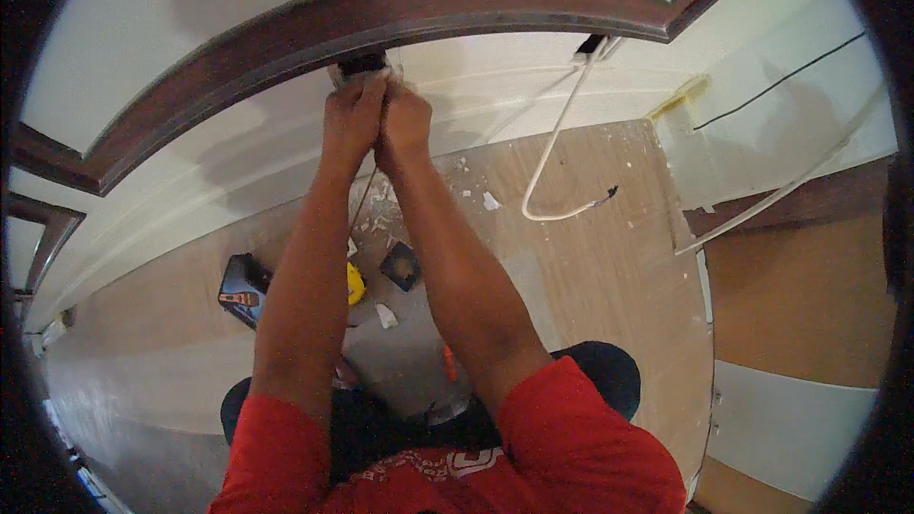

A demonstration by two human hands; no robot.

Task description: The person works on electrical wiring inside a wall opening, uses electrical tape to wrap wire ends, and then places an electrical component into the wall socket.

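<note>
My two hands meet at a dark square opening [362,62] low in the white wall, just under a brown wooden moulding [428,8]. My left hand [352,119] is closed, its fingertips at the opening's lower edge. Pressed against it, my right hand [407,122] is closed too, thumb side up near the same edge. Between the hands a thin dark cord [366,190] comes out and runs down toward the floor. What the fingers pinch is hidden by the hands themselves.
A white cable [550,148] hangs from a second hole [591,44] on the right, its end stripped. On the wood floor lie plaster bits [490,201], a black square plate [401,266], a yellow round object [355,284] and a dark case [245,290].
</note>
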